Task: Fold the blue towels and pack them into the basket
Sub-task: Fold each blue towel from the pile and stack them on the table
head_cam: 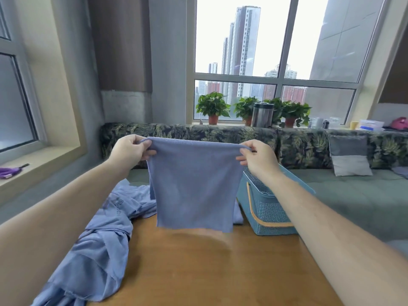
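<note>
Pinched by top corners between left hand (130, 151) and right hand (257, 156), one blue towel (194, 186) hangs above table (209, 266), looks doubled, fold underway. Unfolded pile (99, 235) left. Basket (265, 206) right; inside hidden. Most work seems left.

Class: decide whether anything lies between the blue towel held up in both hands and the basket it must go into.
Nothing visible does. The towel hangs from left hand and right hand directly beside the open-topped basket; only the right forearm crosses over it.
</note>
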Available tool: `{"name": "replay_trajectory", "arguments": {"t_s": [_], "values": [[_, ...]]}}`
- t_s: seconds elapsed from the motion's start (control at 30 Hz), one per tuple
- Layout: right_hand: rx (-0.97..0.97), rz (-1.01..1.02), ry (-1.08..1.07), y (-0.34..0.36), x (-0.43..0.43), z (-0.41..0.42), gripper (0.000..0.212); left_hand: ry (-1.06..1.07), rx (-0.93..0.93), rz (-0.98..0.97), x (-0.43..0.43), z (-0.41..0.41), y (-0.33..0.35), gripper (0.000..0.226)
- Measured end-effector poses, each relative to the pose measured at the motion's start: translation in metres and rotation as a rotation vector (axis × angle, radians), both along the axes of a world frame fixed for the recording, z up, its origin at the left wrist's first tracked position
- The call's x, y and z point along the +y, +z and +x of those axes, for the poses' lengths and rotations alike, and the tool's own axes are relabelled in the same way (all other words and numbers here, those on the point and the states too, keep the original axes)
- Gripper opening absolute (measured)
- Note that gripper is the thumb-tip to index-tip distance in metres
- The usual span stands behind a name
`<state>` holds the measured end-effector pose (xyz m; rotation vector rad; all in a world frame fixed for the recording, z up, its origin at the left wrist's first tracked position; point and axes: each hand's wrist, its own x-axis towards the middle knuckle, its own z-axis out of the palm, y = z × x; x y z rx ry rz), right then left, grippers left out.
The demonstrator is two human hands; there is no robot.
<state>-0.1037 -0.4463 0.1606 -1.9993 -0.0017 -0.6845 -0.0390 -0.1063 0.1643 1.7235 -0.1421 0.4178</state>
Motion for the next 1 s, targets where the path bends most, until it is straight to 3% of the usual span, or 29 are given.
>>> {"name": "replay_trajectory", "arguments": {"t_s": [0.2,0.57,0.73,0.9,1.0], "values": [[0.026,-0.030,0.031,-0.044,-0.009,-0.015,0.013,-0.056,0.064,-0.029,0.002,-0.030,-0.048,0.010],[0.221,-0.372,-0.006,-0.292,-0.003,-0.118,0.013,0.011,0.275,0.493,0.012,-0.127,-0.278,0.013],[0.188,-0.542,-0.048,-0.301,0.000,-0.136,0.012,0.065,0.072,0.743,0.013,-0.150,-0.302,0.014],[0.204,-0.685,-0.183,-0.304,0.016,-0.134,0.023,0.129,0.024,0.897,-0.005,-0.154,-0.301,0.022],[0.211,-0.768,-0.139,-0.292,0.035,-0.106,0.022,0.046,-0.062,0.971,-0.026,-0.129,-0.295,0.023]]}}
